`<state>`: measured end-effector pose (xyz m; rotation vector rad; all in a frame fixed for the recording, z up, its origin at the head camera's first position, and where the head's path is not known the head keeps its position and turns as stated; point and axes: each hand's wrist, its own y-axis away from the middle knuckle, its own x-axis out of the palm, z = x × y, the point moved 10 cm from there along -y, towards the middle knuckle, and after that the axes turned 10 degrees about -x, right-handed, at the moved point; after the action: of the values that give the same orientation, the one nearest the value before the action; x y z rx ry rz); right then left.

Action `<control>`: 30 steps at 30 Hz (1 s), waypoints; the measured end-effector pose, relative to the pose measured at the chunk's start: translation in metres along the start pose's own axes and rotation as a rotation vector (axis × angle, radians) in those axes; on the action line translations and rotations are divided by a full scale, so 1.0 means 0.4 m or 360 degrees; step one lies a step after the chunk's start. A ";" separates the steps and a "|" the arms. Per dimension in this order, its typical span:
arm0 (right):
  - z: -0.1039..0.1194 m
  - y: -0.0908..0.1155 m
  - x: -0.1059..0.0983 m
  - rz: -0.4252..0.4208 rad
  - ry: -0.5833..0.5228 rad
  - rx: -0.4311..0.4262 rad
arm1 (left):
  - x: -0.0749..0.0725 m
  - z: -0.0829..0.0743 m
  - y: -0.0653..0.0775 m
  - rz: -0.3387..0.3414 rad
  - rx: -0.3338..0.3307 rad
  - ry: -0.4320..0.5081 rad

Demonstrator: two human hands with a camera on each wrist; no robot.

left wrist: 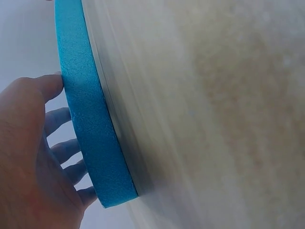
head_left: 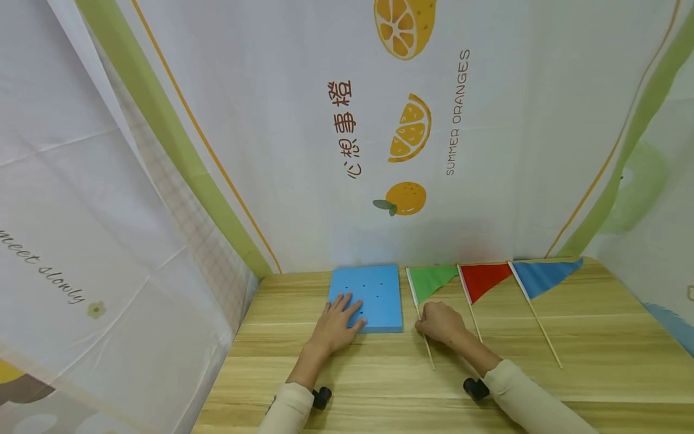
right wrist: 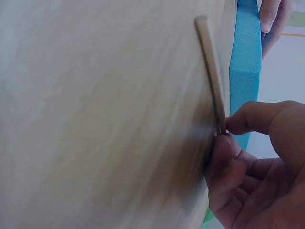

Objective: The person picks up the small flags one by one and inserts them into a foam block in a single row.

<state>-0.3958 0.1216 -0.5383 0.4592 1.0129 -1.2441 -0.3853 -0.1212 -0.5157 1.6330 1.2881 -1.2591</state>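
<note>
A square blue foam block with several small holes in its top lies at the back of the wooden table. My left hand rests on its front left part with the fingers spread, and the left wrist view shows the fingertips along the block's edge. To the right of the block, my right hand pinches the thin wooden stick of a green pennant flag between thumb and fingers. The flag's cloth lies flat beyond the hand, and the stick's lower end points toward me.
Right of the green flag lie a red pennant flag and a blue pennant flag, sticks pointing toward me. A white curtain with orange prints hangs behind the wooden table. Another printed curtain hangs at the left.
</note>
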 end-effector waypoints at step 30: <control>-0.008 0.014 -0.027 0.0097 -0.0537 0.0290 | 0.003 -0.002 -0.003 0.0016 -0.0011 -0.0007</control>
<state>-0.3916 0.1320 -0.5325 0.4002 0.5993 -1.3120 -0.3861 -0.1199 -0.5167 1.6295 1.2787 -1.2503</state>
